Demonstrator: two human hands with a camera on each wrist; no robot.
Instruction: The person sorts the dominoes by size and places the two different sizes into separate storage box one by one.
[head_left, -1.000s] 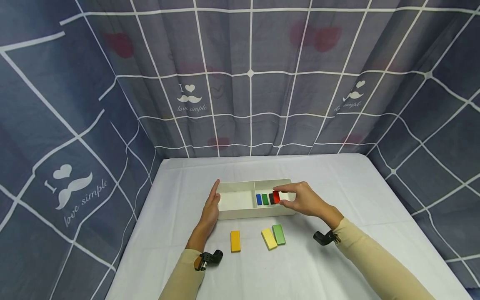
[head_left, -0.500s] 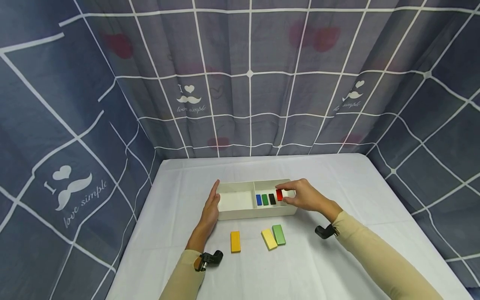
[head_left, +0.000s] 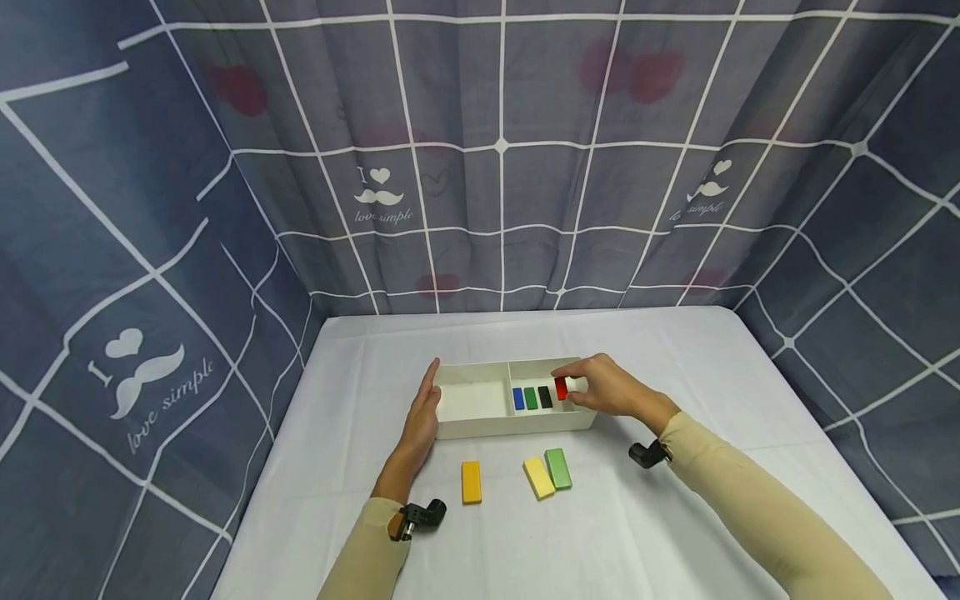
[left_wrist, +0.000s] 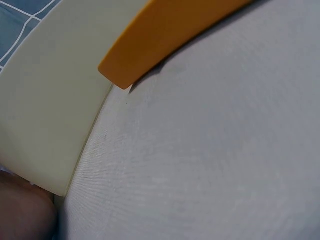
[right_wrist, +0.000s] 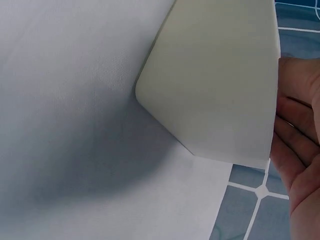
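A white two-compartment box [head_left: 517,427] lies lengthwise on the table. My left hand [head_left: 418,421] rests against its left end with straight fingers; part of that hand [left_wrist: 25,210] shows beside the box wall [left_wrist: 55,105] in the left wrist view. Over the right compartment my right hand [head_left: 615,390] pinches a red block [head_left: 561,388] between thumb and fingers. To its left, in a row inside that compartment, lie a blue block [head_left: 518,399], a green block [head_left: 531,398] and a black block [head_left: 545,397]. In the right wrist view the box side hides the fingertips of this hand [right_wrist: 300,135].
In front of the box, an orange-yellow block [head_left: 471,482] lies alone, and a pale yellow block [head_left: 538,477] lies close to a light green block [head_left: 558,468]. The white-covered table [head_left: 375,367] is bordered by dark blue checked curtains [head_left: 465,192].
My right hand has moved slightly right with the red block, from right beside the black block to a small gap away. My left hand has stayed against the box.
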